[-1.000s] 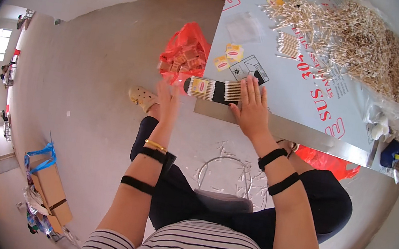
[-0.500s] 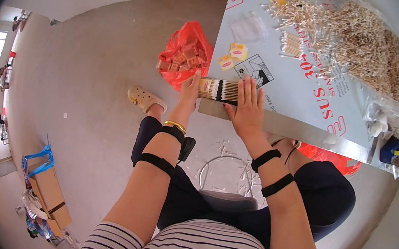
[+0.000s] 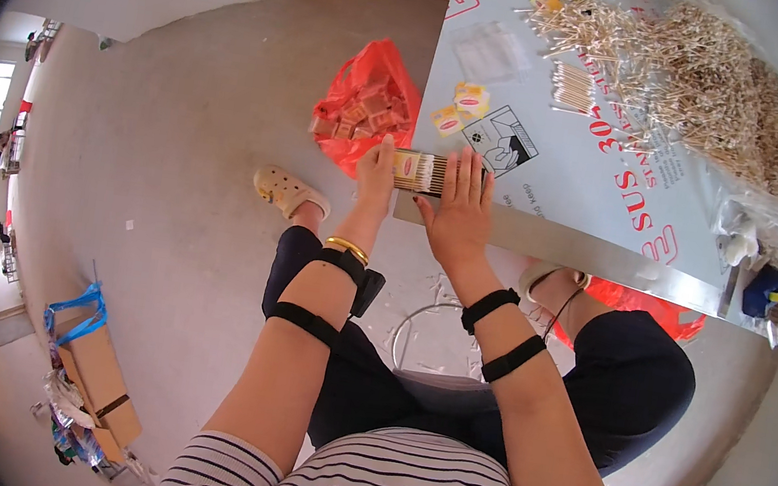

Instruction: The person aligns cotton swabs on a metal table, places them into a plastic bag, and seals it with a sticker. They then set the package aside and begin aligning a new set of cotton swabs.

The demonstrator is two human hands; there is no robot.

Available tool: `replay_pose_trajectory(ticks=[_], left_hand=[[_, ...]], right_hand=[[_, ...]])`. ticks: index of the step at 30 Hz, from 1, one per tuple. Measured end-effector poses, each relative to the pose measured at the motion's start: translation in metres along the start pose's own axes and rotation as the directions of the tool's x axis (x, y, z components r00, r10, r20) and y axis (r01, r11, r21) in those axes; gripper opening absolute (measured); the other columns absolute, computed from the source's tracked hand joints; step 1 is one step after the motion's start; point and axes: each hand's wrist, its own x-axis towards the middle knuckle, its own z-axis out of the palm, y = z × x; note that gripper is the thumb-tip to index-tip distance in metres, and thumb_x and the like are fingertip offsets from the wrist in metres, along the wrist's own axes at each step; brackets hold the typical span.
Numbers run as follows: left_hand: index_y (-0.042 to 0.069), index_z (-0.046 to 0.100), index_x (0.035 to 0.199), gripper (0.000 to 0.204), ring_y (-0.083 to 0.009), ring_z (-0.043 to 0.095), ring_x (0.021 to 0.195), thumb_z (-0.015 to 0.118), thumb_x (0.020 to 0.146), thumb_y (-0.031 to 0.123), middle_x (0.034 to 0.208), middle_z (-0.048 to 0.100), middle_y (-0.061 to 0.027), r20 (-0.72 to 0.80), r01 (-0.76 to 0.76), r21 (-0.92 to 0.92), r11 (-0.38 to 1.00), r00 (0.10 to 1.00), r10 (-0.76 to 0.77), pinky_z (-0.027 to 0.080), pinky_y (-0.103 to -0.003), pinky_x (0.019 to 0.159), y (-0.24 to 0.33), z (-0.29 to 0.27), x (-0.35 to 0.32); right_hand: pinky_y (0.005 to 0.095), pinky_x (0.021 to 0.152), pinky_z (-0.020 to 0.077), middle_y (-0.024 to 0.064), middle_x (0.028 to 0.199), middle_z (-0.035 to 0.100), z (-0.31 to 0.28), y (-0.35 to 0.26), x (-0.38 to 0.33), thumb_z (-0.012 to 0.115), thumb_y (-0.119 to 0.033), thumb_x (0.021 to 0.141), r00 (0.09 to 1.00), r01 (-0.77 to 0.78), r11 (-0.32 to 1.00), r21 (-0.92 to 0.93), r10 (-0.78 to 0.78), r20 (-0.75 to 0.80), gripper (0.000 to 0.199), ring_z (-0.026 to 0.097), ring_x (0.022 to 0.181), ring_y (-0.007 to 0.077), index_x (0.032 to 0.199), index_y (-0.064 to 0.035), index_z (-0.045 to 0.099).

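Observation:
At the near left corner of the table, my left hand [image 3: 376, 175] grips the left end of a small packet of cotton swabs [image 3: 424, 172] with a yellow-and-red card showing in it. My right hand [image 3: 459, 208] lies flat over the packet's right part, fingers stretched out and thumb apart. It covers whatever swabs lie underneath. Beyond the hands, loose yellow cards [image 3: 470, 100] rest on the table, with a stack of clear plastic bags [image 3: 493, 52] further back. A neat row of cotton swabs [image 3: 574, 89] lies to the right of these.
A big heap of loose cotton swabs [image 3: 722, 100] spills from a clear bag across the table [image 3: 574, 184]. Left of the table hangs a red plastic bag [image 3: 367, 107] full of packets. A dark blue object [image 3: 762, 292] sits at the right edge. A cardboard box [image 3: 101, 377] stands at far left.
My right hand has slid left toward my left hand. The dark gap between the swabs beside the card and those under my right hand has closed.

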Motion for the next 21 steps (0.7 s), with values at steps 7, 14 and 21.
replay_pose_trajectory(ticks=[7, 14, 21], left_hand=[[-0.006, 0.064, 0.085, 0.058, -0.0184, 0.057, 0.071, 0.057, 0.107, 0.047, 0.074, 0.062, -0.0138, -0.056, -0.199, 0.286, 0.937, 0.973, 0.224, 0.048, -0.039, 0.070, 0.019, 0.015, -0.014], [0.004, 0.068, 0.087, 0.054, -0.0157, 0.060, 0.068, 0.055, 0.107, 0.052, 0.080, 0.069, -0.0069, -0.006, -0.032, 0.117, 0.993, 0.999, 0.033, 0.047, -0.033, 0.062, 0.017, -0.007, -0.005], [0.017, 0.069, 0.101, 0.037, -0.0051, 0.061, 0.068, 0.060, 0.106, 0.052, 0.084, 0.070, 0.0050, 0.348, 0.296, -0.229, 0.927, 0.914, -0.206, 0.044, -0.022, 0.054, 0.021, -0.025, -0.010]], right_hand=[[0.0576, 0.129, 0.0113, 0.0233, 0.171, 0.021, 0.009, -0.017, 0.000, 0.064, -0.050, 0.097, 0.995, -0.096, 0.995, 0.010, 0.096, -0.025, 0.091, 0.017, 0.160, 0.0388, 0.162, 0.0035, 0.028], [0.0521, 0.129, 0.0144, 0.0214, 0.172, 0.023, 0.002, 0.001, -0.003, 0.064, -0.046, 0.099, 0.999, -0.048, 0.970, 0.240, 0.041, 0.032, 0.090, 0.018, 0.161, 0.0357, 0.163, 0.0031, 0.025], [0.0485, 0.130, 0.0165, 0.0191, 0.172, 0.022, -0.016, 0.017, -0.006, 0.066, -0.050, 0.096, 0.998, 0.002, 1.000, 0.010, -0.002, 0.058, 0.093, 0.019, 0.160, 0.0344, 0.163, 0.0019, 0.027]])
